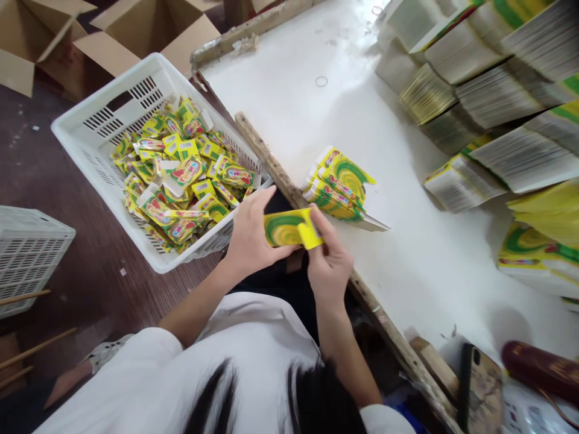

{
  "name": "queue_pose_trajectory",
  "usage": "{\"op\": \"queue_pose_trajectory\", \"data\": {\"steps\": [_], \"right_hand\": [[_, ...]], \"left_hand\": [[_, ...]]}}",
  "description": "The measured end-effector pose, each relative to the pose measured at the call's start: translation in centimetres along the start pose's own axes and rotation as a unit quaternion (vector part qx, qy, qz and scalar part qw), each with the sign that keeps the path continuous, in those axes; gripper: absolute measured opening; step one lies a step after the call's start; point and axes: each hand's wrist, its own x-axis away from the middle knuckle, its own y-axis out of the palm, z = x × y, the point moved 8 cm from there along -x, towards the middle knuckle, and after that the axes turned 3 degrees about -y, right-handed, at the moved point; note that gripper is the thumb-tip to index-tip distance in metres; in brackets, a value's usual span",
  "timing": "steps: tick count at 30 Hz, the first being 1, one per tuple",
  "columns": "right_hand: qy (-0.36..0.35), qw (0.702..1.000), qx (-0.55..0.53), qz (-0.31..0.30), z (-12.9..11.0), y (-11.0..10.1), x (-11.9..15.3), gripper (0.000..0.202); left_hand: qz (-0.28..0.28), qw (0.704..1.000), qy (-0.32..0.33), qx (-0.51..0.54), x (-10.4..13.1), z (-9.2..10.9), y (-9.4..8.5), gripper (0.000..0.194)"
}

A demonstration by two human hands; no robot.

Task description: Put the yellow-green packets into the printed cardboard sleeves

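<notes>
Between my two hands, above the table's front edge, is a small yellow and green carton (284, 229). My left hand (252, 232) grips its left end, thumb below and fingers above. At the other end, my right hand (330, 256) pinches the carton by a yellow end flap that stands folded out. A pile of flattened cartons (340, 184) in the same print lies on the table just beyond my right hand. To the left, a white plastic crate (156, 256) holds many cartons of this kind, heaped loosely.
Stacks of bundled flat cartons (488, 90) fill the white table's (289, 66) right side. A phone (479, 386) and a dark red cylindrical object (538, 367) lie near its front edge. Open cardboard boxes (149, 30) stand behind the crate; another crate (34, 256) is at far left.
</notes>
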Motion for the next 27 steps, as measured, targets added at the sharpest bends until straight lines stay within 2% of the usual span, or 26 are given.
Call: {"op": "queue_pose_trajectory", "data": {"steps": [2, 4, 6, 8, 10, 12, 14, 16, 20, 23, 25, 27], "right_hand": [[0.016, 0.999, -0.027, 0.035, 0.5, -0.6, -0.2, 0.042], [-0.010, 1.000, -0.010, 0.015, 0.2, -0.3, -0.4, 0.040], [-0.062, 0.997, 0.041, -0.027, -0.6, 0.4, -0.4, 0.037], [-0.112, 0.987, 0.093, -0.071, -1.1, 1.2, -0.3, 0.036], [-0.147, 0.975, 0.130, -0.109, -1.2, 1.9, 0.0, 0.034], [-0.163, 0.968, 0.133, -0.136, -1.3, 2.2, 0.2, 0.034], [-0.160, 0.969, 0.107, -0.154, -1.3, 2.3, 0.3, 0.037], [-0.132, 0.976, 0.074, -0.158, -1.1, 2.3, 0.2, 0.037], [-0.061, 0.991, 0.037, -0.110, -0.2, 2.2, 0.2, 0.024], [-0.042, 0.994, 0.022, -0.098, 0.2, 2.7, 0.5, 0.023], [-0.028, 0.995, 0.018, -0.092, 0.4, 2.9, 0.6, 0.035], [-0.030, 0.993, 0.032, -0.107, 0.2, 2.9, 0.1, 0.059]], "left_hand": [[0.055, 0.997, -0.041, 0.044, 0.0, -0.4, -1.1, 0.093], [0.081, 0.980, -0.086, 0.162, 0.0, -0.9, -1.3, 0.080], [0.111, 0.934, -0.143, 0.308, -0.1, -1.4, -1.2, 0.067], [0.158, 0.867, -0.199, 0.428, -0.1, -1.9, -0.9, 0.055], [0.198, 0.807, -0.239, 0.502, -0.3, -2.3, -0.6, 0.046], [0.219, 0.768, -0.269, 0.539, -0.6, -2.5, -0.2, 0.041], [0.225, 0.745, -0.286, 0.560, -0.7, -2.5, 0.1, 0.036], [0.225, 0.743, -0.277, 0.566, -0.7, -2.1, 0.1, 0.033], [0.220, 0.773, -0.250, 0.540, -0.4, -1.4, 0.0, 0.037], [0.215, 0.780, -0.247, 0.533, -0.1, -1.2, 0.2, 0.039], [0.210, 0.790, -0.237, 0.525, -0.2, -1.2, 0.1, 0.038], [0.217, 0.813, -0.212, 0.497, -0.5, -1.4, -0.9, 0.035]]}}
